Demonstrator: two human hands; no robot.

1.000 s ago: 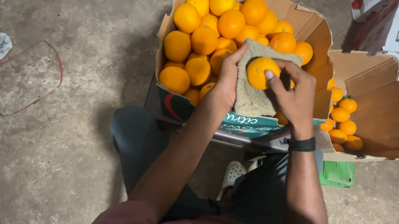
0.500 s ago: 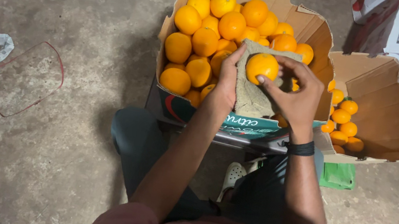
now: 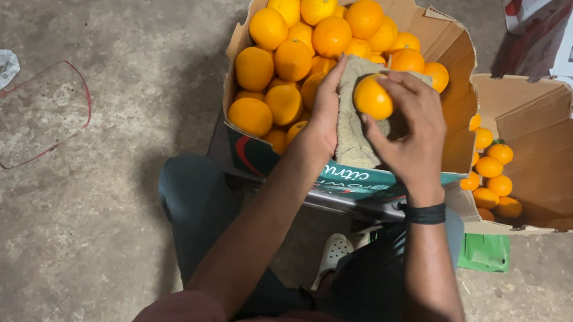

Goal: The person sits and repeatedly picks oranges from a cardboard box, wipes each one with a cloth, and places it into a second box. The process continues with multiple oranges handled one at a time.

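Over the large cardboard box (image 3: 462,66) of oranges, the right hand (image 3: 410,131) pinches one orange (image 3: 373,96) in its fingertips and presses it against a grey-green cloth (image 3: 352,133). The left hand (image 3: 324,117) lies flat, fingers pressed together, backing the cloth from the left. Judged step: wiping a single fruit. The wipe calls for turning the orange against the cloth while keeping the pinch firm. A smaller open box (image 3: 554,165) to the right holds a few oranges. Both boxes stand on a stained concrete floor (image 3: 74,242), where a red wire loop (image 3: 33,113) and a paper scrap (image 3: 4,69) lie well apart.
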